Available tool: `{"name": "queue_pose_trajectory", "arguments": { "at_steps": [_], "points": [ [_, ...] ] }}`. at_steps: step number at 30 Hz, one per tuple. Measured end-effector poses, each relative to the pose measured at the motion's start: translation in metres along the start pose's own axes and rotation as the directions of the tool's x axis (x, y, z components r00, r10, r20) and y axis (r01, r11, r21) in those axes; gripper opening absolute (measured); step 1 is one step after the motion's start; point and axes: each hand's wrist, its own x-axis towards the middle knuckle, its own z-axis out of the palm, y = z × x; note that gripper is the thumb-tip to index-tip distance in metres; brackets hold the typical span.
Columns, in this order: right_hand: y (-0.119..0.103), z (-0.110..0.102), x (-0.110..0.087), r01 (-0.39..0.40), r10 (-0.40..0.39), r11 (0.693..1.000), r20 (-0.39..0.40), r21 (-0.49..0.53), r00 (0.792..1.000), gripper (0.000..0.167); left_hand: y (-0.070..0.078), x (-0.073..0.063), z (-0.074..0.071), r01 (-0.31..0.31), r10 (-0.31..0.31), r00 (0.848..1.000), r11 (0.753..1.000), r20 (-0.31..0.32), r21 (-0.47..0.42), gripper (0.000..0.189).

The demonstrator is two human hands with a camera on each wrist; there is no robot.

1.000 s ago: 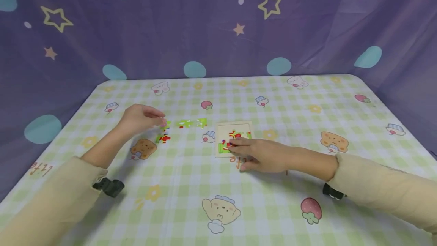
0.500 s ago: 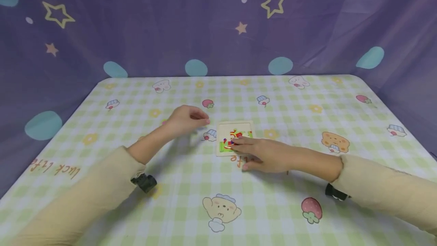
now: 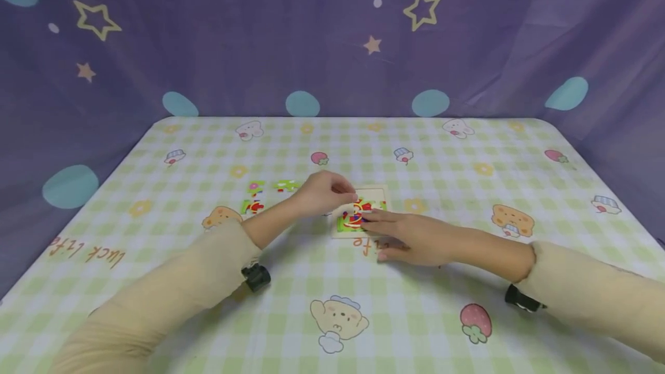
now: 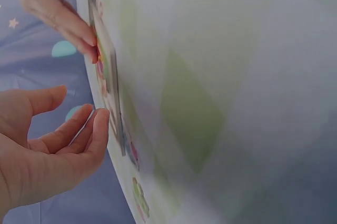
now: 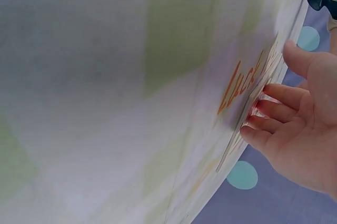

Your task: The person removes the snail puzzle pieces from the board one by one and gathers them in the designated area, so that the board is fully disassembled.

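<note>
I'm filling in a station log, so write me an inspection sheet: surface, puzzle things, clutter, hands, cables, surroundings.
Surface: checked tablecloth with printed cartoons and lettering.
Job's things: pale tray, partly filled with puzzle pieces; at least three loose pieces on the cloth to its left, others possibly hidden.
Clutter: nothing seen.
Left hand: at the tray's left side, thumb and fingers apart; no piece seen between them, contact unclear.
Right hand: fingers resting on the tray's pieces.
Cables: nothing seen.
Surroundings: purple curtain with stars and blue spots behind the table; a black device at each wrist.
</note>
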Motion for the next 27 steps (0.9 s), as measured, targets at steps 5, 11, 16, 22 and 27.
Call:
{"name": "queue_pose_trajectory", "arguments": {
  "at_steps": [5,11,16,22,27],
  "points": [
    [0.0026,0.0003,-0.0027,0.003,-0.003,1.000,0.002,0.004,1.000,0.062,0.0008,0.0033,0.0059,0.001,-0.001,1.000,1.000,0.005,0.021,0.024],
    [0.0039,-0.0004,-0.0028,0.014,-0.014,1.000,0.002,-0.007,1.000,0.062,0.0040,0.0029,0.0075,0.014,-0.014,1.000,1.000,0.024,0.013,0.024],
    [0.0038,-0.0001,-0.0025,0.013,-0.013,1.000,-0.003,-0.020,1.000,0.063,0.0045,0.0046,0.0069,0.028,-0.027,0.999,0.999,0.029,-0.036,0.023],
    [0.0053,0.0011,-0.0022,0.013,-0.013,1.000,-0.002,-0.024,1.000,0.062,0.0050,0.0080,0.0063,0.070,-0.066,0.997,0.985,0.025,-0.159,0.021],
    [0.0047,0.0004,-0.0026,0.017,-0.017,1.000,-0.004,-0.017,1.000,0.062,0.0053,0.0106,0.0077,0.098,-0.098,0.995,0.966,0.012,-0.241,0.021]
  ]
}}
